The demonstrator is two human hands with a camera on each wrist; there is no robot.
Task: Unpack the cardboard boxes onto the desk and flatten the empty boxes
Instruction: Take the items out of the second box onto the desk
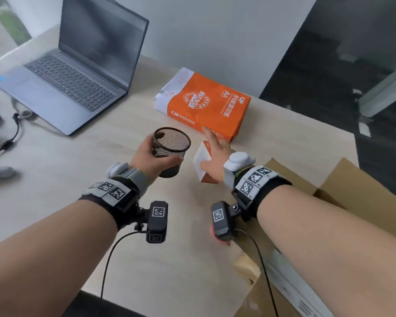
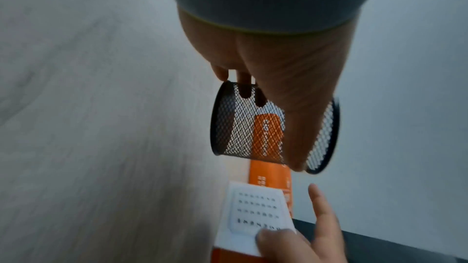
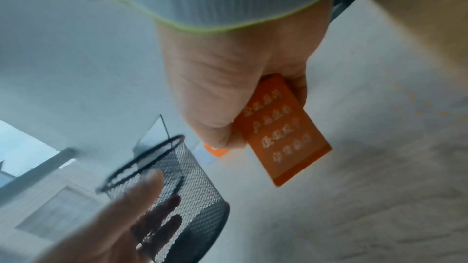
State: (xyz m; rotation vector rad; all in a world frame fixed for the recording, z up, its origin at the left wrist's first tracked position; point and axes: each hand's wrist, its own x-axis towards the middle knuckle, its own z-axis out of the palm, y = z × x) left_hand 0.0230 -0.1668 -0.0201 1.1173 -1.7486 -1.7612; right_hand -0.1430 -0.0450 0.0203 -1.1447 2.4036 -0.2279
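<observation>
My left hand [image 1: 150, 156] grips a black mesh pen cup [image 1: 171, 147] above the middle of the desk; in the left wrist view the cup [image 2: 253, 127] lies across my fingers, thumb over its side. My right hand [image 1: 215, 154] holds a small orange and white box [image 1: 201, 161] just right of the cup, forefinger stretched out; the right wrist view shows the box [image 3: 286, 131] gripped between thumb and fingers. An open cardboard box [image 1: 343, 179] stands at the desk's right edge, under my right forearm.
An orange A4 paper ream [image 1: 204, 104] lies on the desk [image 1: 78, 179] behind my hands. An open grey laptop [image 1: 78, 69] sits at the back left, with a black cable [image 1: 12, 136] near it. White flat items [image 1: 293, 284] lie inside the cardboard box.
</observation>
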